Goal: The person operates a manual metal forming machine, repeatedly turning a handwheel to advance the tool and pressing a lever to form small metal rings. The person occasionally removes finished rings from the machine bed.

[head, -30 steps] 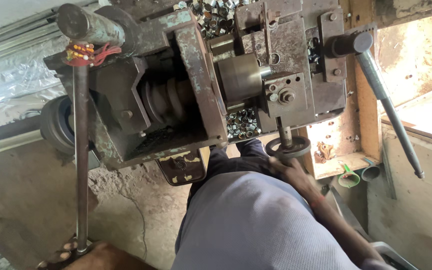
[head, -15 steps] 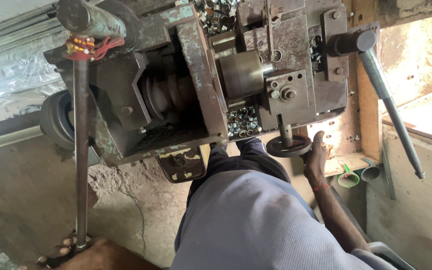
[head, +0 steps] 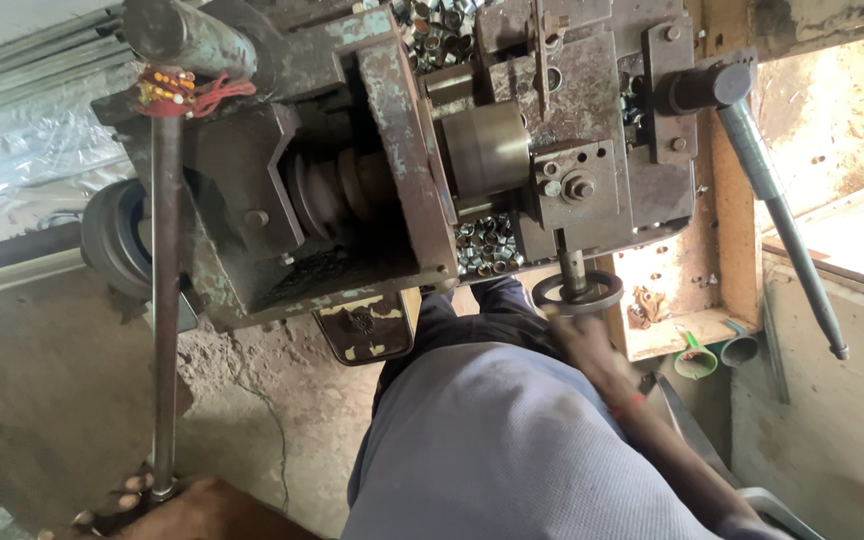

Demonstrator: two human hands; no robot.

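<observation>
A worn, rusty metal machine (head: 392, 150) fills the upper part of the head view. A long steel lever rod (head: 165, 300) runs down from its left side. My left hand (head: 167, 505) is closed around the rod's lower end at the bottom left. A small round handwheel (head: 579, 292) hangs under the machine's right block. My right hand (head: 584, 340), blurred, has its fingers on the wheel's near rim. A brass-coloured cylinder (head: 487, 150) sits at the machine's centre, with several small metal rings (head: 487, 248) piled below it.
A second long handle (head: 782, 210) slants down at the right, beside a wooden frame (head: 727, 200). A green cup (head: 694, 358) and a grey pipe end (head: 739, 350) lie below it. A black rubber wheel (head: 112, 240) sits at the machine's left. My grey shirt (head: 492, 450) covers the bottom centre.
My right hand shifted from the wheel's right side to its near rim. The view moved closer to the machine. My left hand stayed on the rod.
</observation>
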